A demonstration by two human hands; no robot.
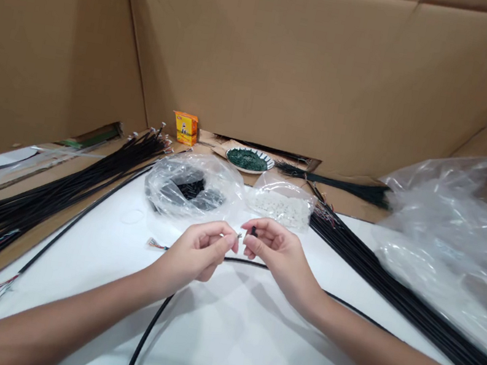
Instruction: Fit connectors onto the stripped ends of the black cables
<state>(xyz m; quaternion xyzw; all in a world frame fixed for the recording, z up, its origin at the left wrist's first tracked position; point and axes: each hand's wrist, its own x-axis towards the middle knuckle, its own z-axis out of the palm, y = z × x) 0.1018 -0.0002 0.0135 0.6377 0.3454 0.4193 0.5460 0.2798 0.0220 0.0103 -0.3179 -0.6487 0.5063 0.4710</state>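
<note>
My left hand (pixel 194 255) and my right hand (pixel 280 254) meet above the white tabletop (pixel 217 340). Between the left thumb and fingers I hold a thin wire end (pixel 232 235), with its tip showing a pale metallic glint. My right fingertips pinch a small black part (pixel 254 231), mostly hidden by the fingers. The two held items are close together but appear apart. Just below both hands, a long black cable (pixel 248 263) lies across the table, ending at the left in fine coloured wires (pixel 157 245).
Bundles of black cables (pixel 48 206) lie at the left, and another bundle (pixel 394 289) lies at the right. Ahead are a clear bag of black parts (pixel 190 189), a bag of white pieces (pixel 279 204), a plate of green granules (pixel 247 159) and a yellow box (pixel 185 128).
</note>
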